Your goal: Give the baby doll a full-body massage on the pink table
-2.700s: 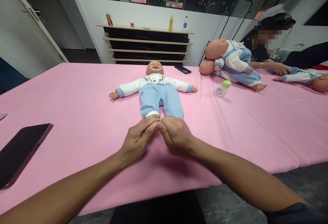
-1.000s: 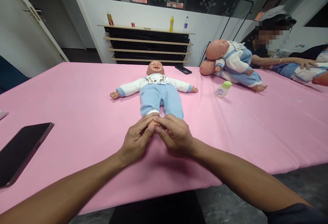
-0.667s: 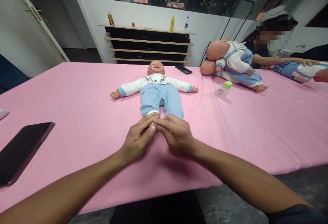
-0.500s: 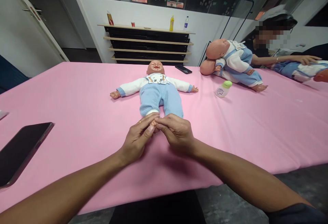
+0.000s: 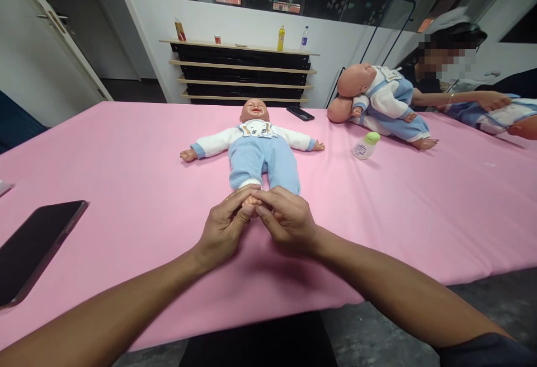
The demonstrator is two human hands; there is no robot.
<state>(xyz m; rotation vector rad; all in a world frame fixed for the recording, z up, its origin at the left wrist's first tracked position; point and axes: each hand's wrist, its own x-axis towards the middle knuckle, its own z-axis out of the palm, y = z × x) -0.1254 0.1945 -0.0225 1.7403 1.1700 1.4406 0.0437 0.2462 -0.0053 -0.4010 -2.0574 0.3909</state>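
A baby doll [image 5: 262, 157] in a white top and light blue trousers lies on its back on the pink-covered table [image 5: 146, 188], its head away from me and its arms spread. My left hand [image 5: 224, 224] grips one side of the doll's foot [image 5: 250, 201], the one on the left, with the thumb on the sole side. From the other side my right hand [image 5: 289, 216] holds the same foot between thumb and fingers. The toes show between my two hands. The doll's other foot is hidden behind my right hand.
A large dark phone [image 5: 37, 249] lies at the left. Another phone [image 5: 300, 113] rests beside the doll's head. To the right stands a lotion bottle [image 5: 366, 146] with a green cap, near two stacked dolls [image 5: 381, 98]. A co-worker's hand [image 5: 493, 100] touches another doll [image 5: 482, 115].
My right fingers have shifted slightly on the doll's foot, and more of the toes show now. The co-worker's hand has moved left along the other doll.
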